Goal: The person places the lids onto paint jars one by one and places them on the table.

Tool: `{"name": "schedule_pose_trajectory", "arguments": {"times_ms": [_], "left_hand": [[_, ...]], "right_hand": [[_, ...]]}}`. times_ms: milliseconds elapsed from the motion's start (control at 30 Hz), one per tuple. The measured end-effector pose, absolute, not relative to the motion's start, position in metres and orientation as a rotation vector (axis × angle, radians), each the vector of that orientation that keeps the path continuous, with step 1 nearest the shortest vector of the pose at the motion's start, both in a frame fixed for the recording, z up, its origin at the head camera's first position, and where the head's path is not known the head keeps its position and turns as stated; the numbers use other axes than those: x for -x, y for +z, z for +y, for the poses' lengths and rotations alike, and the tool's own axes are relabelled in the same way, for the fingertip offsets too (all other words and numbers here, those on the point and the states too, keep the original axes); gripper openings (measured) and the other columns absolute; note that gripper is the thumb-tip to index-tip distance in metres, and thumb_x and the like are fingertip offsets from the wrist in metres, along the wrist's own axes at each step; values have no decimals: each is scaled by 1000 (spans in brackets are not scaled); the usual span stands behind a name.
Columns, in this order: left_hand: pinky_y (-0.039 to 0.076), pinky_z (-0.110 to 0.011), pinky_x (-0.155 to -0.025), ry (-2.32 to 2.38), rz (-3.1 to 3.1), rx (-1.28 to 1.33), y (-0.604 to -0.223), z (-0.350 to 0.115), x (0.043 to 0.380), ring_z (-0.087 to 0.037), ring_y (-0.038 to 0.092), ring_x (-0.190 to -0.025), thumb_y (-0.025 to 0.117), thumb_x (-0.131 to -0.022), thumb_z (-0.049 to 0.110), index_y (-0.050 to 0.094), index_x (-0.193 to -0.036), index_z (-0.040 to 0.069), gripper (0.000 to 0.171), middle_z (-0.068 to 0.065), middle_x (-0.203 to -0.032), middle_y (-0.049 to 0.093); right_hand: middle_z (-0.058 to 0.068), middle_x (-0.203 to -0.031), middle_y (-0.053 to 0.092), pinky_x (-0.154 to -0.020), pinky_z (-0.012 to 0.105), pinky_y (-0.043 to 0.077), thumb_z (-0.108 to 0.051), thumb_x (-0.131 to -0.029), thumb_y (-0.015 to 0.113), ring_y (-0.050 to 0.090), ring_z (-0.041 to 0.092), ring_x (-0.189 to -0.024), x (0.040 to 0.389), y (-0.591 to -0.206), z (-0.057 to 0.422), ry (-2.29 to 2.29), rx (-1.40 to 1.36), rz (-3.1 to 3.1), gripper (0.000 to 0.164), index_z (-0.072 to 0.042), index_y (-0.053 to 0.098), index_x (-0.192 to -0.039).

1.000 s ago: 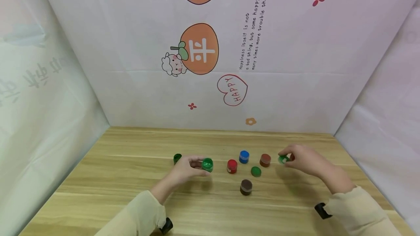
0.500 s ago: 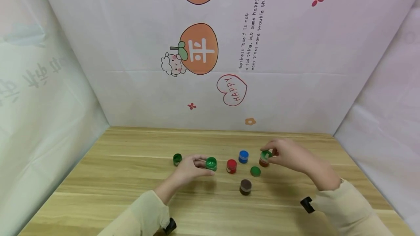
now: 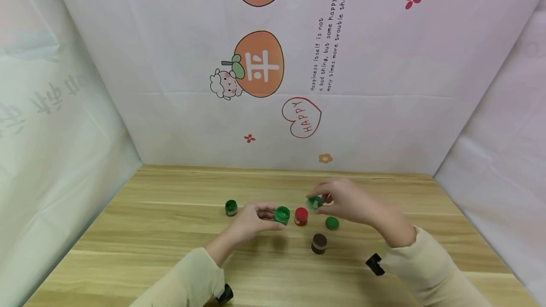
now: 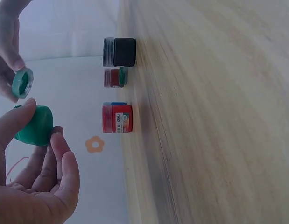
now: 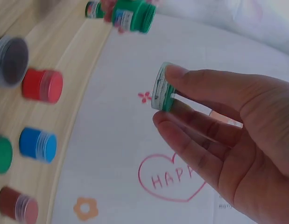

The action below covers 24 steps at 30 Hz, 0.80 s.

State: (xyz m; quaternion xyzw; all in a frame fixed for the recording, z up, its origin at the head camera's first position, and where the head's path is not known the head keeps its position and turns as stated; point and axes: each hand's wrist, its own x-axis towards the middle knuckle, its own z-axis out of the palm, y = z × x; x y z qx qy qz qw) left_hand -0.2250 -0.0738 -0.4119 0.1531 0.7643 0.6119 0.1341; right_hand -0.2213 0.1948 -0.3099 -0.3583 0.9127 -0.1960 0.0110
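My left hand (image 3: 249,222) grips a green paint jar (image 3: 282,215), its open mouth showing green paint. In the left wrist view, the thumb and fingers wrap the jar (image 4: 37,125) well off the tabletop. My right hand (image 3: 351,203) pinches a clear screw lid (image 5: 162,88) smeared with green by its edge, between thumb and fingertips. The lid is held to the right of the jar, a short gap apart. Below the hands, a red paint jar (image 3: 301,217) stands on the table with its lid on.
A dark green jar (image 3: 231,208) sits uncapped at the left. A dark brown jar (image 3: 319,244) and a green lid (image 3: 332,223) lie nearer the front. Blue (image 5: 37,143) and reddish-brown jars (image 5: 18,205) are hidden behind my right hand in the head view. A printed sheet (image 3: 375,122) hangs behind.
My right hand has carried the lid leftward, passing over the reddish-brown jar to the area of the blue one. My left hand has shifted slightly right with the green jar.
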Motion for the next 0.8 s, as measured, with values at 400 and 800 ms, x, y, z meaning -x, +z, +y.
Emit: {"name": "schedule_pose_trajectory", "arguments": {"times_ms": [400, 800], "left_hand": [[56, -35, -88, 1794, 2126, -499, -414, -68, 224, -19, 70, -98, 83, -86, 7, 70, -120, -3, 38, -6, -105, 74], [56, -33, -86, 1816, 2127, -493, -414, -64, 222, -17, 69, -96, 84, -85, 7, 69, -116, -1, 36, -3, -100, 74]], "right_hand": [[9, -113, 71, -71, 21, 55, -2, -87, 82, 68, 17, -85, 221, -325, 168, -720, 1430, 2742, 28, -4, 76, -114], [-2, -102, 71, -68, 23, 55, 3, -85, 81, 58, 2, -79, 221, -326, 158, -779, 1397, 2631, 27, -8, 78, -110]]}}
